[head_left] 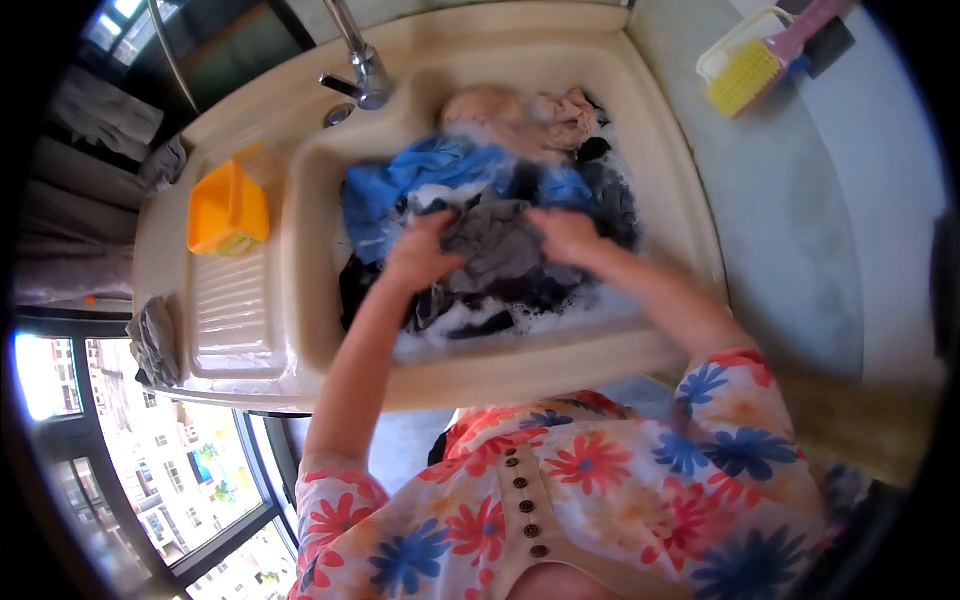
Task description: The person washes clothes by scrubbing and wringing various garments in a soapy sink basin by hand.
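A wet grey garment (495, 243) is bunched between my two hands in the sink basin (320, 200). My left hand (425, 252) closes on its left side, and my right hand (566, 237) grips its right side; the fingertips are partly hidden in the cloth. Just behind lies a blue garment (420, 170), soaked and crumpled. Farther back, beige clothing (500, 118) rests against the basin wall. Dark clothes (540, 290) and white suds (590, 308) surround the grey cloth.
A chrome faucet (368, 80) stands behind the basin. On the left, a yellow plastic container (225, 210) sits above the ribbed washboard (235, 315), with a grey cloth (155, 340) draped at the edge. A yellow-bristled brush (745, 78) lies at upper right.
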### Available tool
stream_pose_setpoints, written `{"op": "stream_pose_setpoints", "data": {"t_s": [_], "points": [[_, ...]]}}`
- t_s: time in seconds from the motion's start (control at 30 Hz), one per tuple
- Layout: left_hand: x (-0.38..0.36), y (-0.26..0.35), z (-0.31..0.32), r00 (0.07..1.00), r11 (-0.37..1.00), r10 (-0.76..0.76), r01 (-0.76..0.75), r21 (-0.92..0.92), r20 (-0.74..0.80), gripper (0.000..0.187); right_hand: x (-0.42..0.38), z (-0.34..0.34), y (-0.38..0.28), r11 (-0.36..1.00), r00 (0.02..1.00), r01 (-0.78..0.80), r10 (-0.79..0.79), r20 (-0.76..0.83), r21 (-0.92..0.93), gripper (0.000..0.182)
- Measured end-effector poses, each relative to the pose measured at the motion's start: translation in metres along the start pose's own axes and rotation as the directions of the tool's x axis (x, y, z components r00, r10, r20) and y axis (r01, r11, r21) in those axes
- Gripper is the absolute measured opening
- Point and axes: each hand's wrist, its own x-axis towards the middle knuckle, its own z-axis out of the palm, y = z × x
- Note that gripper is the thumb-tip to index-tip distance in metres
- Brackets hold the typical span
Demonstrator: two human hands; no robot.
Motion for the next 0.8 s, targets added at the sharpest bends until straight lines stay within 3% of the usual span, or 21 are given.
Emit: {"op": "stream_pose_setpoints", "data": {"t_s": [0.07,0.1,0.17,0.2,0.23,0.27,0.3,0.33,0.37,0.4,0.47,0.53,0.6,0.63,0.67,0.7,0.73,0.77,0.8], "points": [[0.000,0.050,0.012,0.976,0.960,-0.119,0.066,0.273,0.184,0.058,0.014,0.033,0.015,0.992,0.997,0.030,-0.020,0.076,-0.124,0.036],[0.009,0.057,0.024,0.936,0.953,-0.162,0.065,0.297,0.314,0.059,0.022,0.052,0.026,0.982,0.994,0.045,-0.025,0.109,-0.183,0.033],[0.034,0.052,0.052,0.802,0.938,-0.244,0.053,0.342,0.545,0.059,0.038,0.072,0.051,0.989,0.995,0.022,-0.036,-0.095,-0.144,0.028],[0.040,0.039,0.063,0.790,0.958,-0.268,0.281,0.063,0.552,0.054,0.045,0.073,0.058,0.993,0.980,0.015,-0.039,-0.194,-0.121,0.026],[0.043,0.023,0.072,0.772,0.852,-0.287,0.477,-0.217,0.568,0.049,0.053,0.073,0.065,0.997,0.997,-0.052,0.048,-0.061,-0.065,0.026],[0.042,0.014,0.076,0.749,0.636,-0.296,0.617,-0.463,0.592,0.044,0.059,0.071,0.070,0.991,0.988,-0.131,0.132,0.078,-0.016,0.025],[0.037,0.029,0.044,0.706,0.261,-0.343,0.705,-0.659,0.620,0.041,0.056,0.054,0.060,0.977,0.956,-0.214,0.205,0.211,0.018,0.025],[0.040,0.005,0.057,0.769,0.053,-0.194,0.628,-0.776,0.609,0.040,0.047,0.040,0.047,0.971,0.977,-0.202,0.191,0.092,0.126,0.026],[0.043,0.011,0.039,0.739,-0.177,-0.102,0.645,-0.743,0.666,0.044,0.029,0.008,0.002,0.958,0.982,-0.171,0.183,-0.035,0.229,0.028],[0.044,0.021,0.024,0.711,-0.389,0.006,0.650,-0.653,0.703,0.048,0.019,0.006,-0.026,0.932,0.968,0.093,-0.002,-0.249,0.352,0.029],[0.039,0.026,0.037,0.857,0.031,-0.071,0.513,-0.858,0.510,0.042,-0.011,-0.014,-0.094,0.821,0.886,0.415,-0.266,-0.379,0.392,0.031],[0.043,0.013,0.070,0.925,0.359,-0.093,0.377,-0.854,0.369,0.038,-0.011,-0.004,-0.118,0.792,0.787,0.553,-0.395,-0.474,0.259,0.028],[0.051,-0.023,0.135,0.940,0.559,-0.131,0.333,-0.759,0.316,0.036,0.032,0.011,-0.085,0.785,0.637,0.592,-0.315,-0.703,0.185,0.025],[0.049,-0.019,0.139,0.918,0.471,-0.234,0.395,-0.789,0.320,0.035,0.069,0.023,-0.038,0.870,0.854,0.291,-0.050,-0.517,0.397,0.025],[0.047,-0.015,0.143,0.886,0.371,-0.335,0.438,-0.819,0.321,0.034,0.072,0.022,-0.033,0.878,0.892,0.122,0.108,-0.440,0.463,0.024],[0.049,0.006,0.116,0.785,0.071,-0.483,0.477,-0.876,0.388,0.033,0.075,0.018,-0.030,0.857,0.900,-0.051,0.262,-0.348,0.513,0.024],[0.053,0.027,0.097,0.654,-0.258,-0.580,0.419,-0.871,0.487,0.032,0.059,0.000,-0.052,0.888,0.919,-0.041,0.212,-0.331,0.457,0.024],[0.050,0.027,0.085,0.611,-0.342,-0.613,0.366,-0.866,0.500,0.031,0.045,0.010,-0.069,0.899,0.890,0.101,0.110,-0.443,0.426,0.023],[0.044,0.013,0.087,0.746,-0.460,-0.419,0.317,-0.829,0.517,0.030,0.033,0.018,-0.086,0.892,0.830,0.245,0.010,-0.558,0.381,0.023]]}}
